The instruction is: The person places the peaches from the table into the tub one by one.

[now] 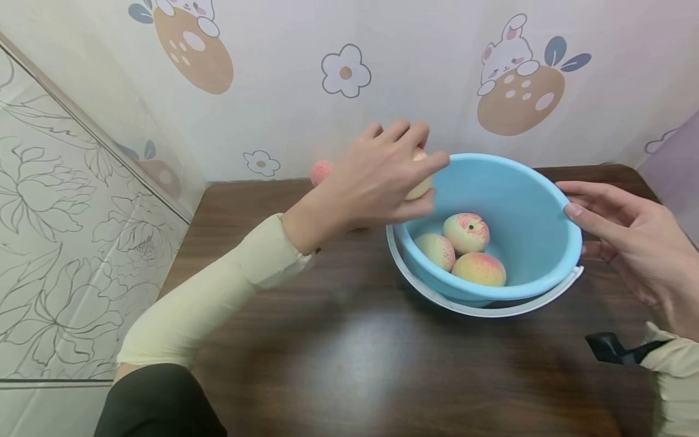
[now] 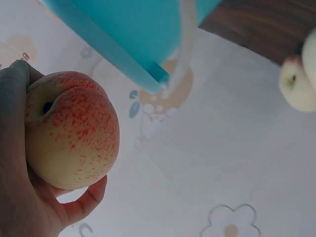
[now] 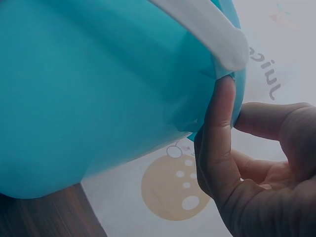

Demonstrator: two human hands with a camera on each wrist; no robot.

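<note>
A light-blue bucket [image 1: 524, 206] stands on the table with three peaches [image 1: 479, 269] inside, and its white handle [image 1: 486, 311] hangs down round the near side. My left hand [image 1: 382, 173] holds another peach [image 2: 74, 131] beside the bucket's left rim, fingers and thumb curled round it. That peach is cream with red speckles, and in the head view my fingers hide most of it. On the far right side, my right hand [image 1: 633, 237] pinches the bucket's rim, thumb on the edge and fingers against the outer wall, close to the handle's joint [image 3: 232, 52].
Behind my left forearm a pinkish-red peach [image 1: 321, 171] shows partly. Pale peaches [image 2: 296, 86] also appear at the right edge of the left wrist view. The brown wooden table [image 1: 327, 340] meets a patterned wall [image 1: 295, 91] at the back and a flower-lined panel [image 1: 71, 243] on the left.
</note>
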